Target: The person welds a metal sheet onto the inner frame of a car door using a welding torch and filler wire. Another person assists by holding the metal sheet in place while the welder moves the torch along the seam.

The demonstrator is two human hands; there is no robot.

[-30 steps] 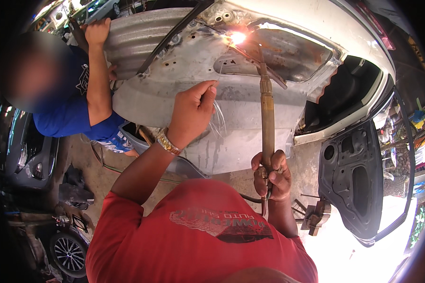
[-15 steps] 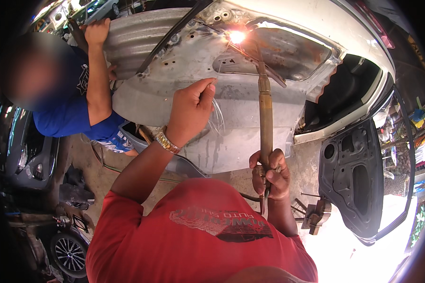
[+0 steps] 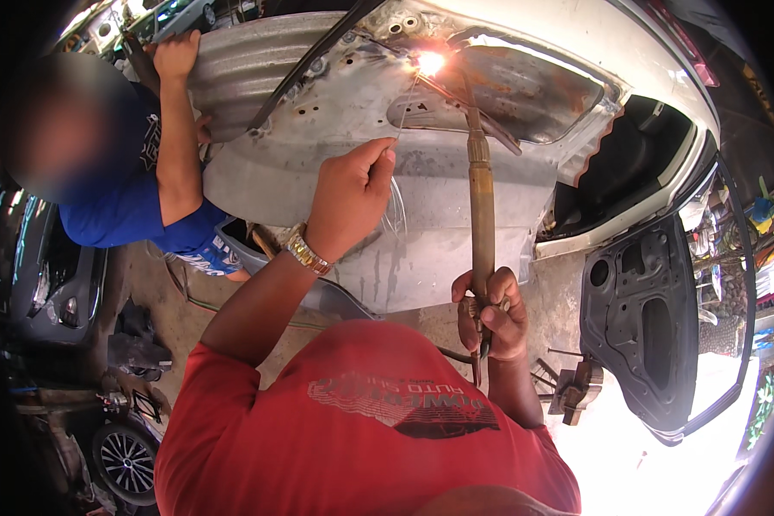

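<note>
Nearest, the right hand [image 3: 490, 314] is clenched round the base of a long brass-coloured welding torch [image 3: 482, 206], a straight tube running up to a bright flame [image 3: 428, 62]. The left hand [image 3: 351, 196], a metal watch [image 3: 305, 254] on its wrist, pinches a thin filler rod [image 3: 404, 107] whose tip meets the flame; the rod is hard to make out against the metal. Beyond lies the grey car body panel [image 3: 456, 181], rust-spotted and dented. At the far left a co-worker's hand [image 3: 176, 56] grips the ribbed edge. A dark detached door [image 3: 645, 318] stands right, partly cut off.
</note>
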